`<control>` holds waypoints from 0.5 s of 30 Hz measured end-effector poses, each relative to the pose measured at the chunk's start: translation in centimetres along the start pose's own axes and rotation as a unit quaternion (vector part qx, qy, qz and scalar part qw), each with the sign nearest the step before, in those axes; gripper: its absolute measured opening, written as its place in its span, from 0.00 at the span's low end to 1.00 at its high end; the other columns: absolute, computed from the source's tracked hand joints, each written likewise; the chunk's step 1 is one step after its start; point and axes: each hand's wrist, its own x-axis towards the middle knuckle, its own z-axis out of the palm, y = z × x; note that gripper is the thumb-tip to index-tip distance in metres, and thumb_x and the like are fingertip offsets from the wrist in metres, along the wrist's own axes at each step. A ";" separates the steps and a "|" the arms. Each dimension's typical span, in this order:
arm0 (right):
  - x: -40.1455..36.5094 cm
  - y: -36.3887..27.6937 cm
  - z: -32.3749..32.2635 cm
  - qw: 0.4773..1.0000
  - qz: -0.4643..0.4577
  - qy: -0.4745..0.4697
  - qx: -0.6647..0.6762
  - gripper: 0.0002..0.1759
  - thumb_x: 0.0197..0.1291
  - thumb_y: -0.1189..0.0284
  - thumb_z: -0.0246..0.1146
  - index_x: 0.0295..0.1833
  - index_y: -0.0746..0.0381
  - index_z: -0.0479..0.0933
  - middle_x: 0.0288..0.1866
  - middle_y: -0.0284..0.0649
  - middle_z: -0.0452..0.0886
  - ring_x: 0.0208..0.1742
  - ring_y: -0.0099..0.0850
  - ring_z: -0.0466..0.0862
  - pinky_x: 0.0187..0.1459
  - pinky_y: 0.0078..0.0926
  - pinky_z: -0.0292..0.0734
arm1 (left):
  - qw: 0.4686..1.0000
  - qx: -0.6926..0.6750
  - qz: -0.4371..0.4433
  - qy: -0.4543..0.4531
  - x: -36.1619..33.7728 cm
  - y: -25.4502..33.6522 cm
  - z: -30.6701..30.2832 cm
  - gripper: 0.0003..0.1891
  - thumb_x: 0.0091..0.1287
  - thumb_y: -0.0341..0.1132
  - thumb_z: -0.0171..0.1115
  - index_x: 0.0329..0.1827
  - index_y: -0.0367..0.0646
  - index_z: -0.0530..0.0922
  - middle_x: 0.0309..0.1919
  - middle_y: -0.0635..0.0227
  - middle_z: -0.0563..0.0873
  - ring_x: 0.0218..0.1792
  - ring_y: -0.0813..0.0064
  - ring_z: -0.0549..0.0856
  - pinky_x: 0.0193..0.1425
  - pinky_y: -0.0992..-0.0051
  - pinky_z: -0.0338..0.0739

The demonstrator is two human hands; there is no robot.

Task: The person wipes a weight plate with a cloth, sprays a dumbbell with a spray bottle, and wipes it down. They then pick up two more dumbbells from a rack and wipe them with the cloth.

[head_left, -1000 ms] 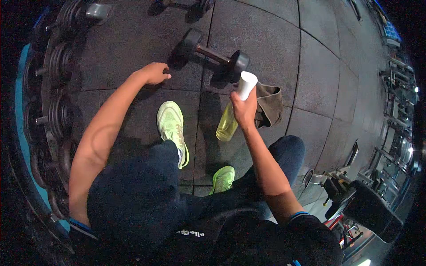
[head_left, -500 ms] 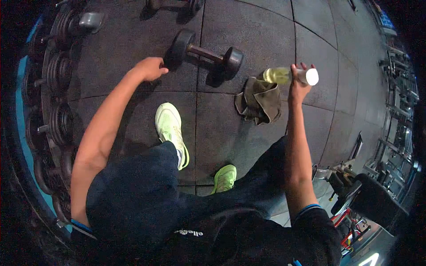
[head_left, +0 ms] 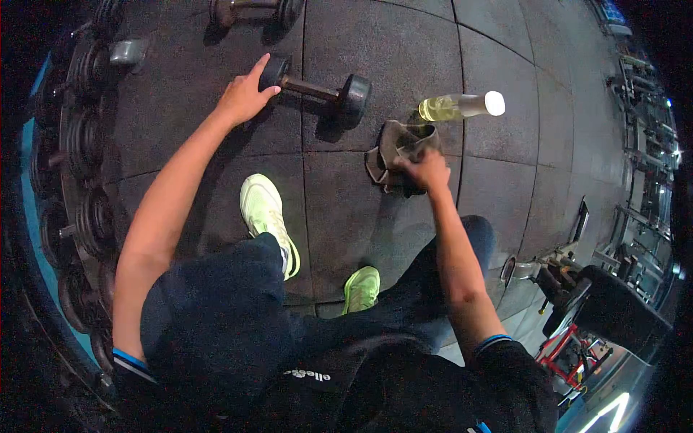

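A black dumbbell point(head_left: 315, 88) with a metal handle lies on the floor, and my left hand point(head_left: 246, 98) is at its left head. The thumb and index finger of that hand are spread apart, and the other fingers are partly hidden. To the right, my right hand point(head_left: 431, 172) is down on a crumpled dark brown towel point(head_left: 393, 148), with its fingers bent into the cloth. Just beyond the towel stands a clear bottle point(head_left: 442, 107) with a white cap and yellowish liquid, apart from both hands.
Another dumbbell point(head_left: 254, 4) lies at the top edge. A rack of weights point(head_left: 88, 141) runs along the left side. My two pale yellow-green shoes point(head_left: 261, 206) are on the tiled rubber floor point(head_left: 498, 137). A black padded bench point(head_left: 624, 307) and gym machines fill the right.
My right hand has let go of the bottle, left it standing, and come down onto the towel. My left hand has reached forward to the dumbbell's head, its fingers spreading.
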 end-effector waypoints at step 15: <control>-6.3 -12.2 -12.9 0.864 -0.098 0.043 0.492 0.17 0.60 0.66 0.77 0.42 0.69 0.82 0.31 0.39 0.87 0.33 0.21 0.81 0.38 0.24 0.78 | 0.996 -0.017 -0.059 0.058 -1.8 1.5 1.0 0.42 0.67 0.48 0.67 0.83 0.53 0.58 0.52 0.39 0.86 0.56 0.40 0.85 0.65 0.51 0.76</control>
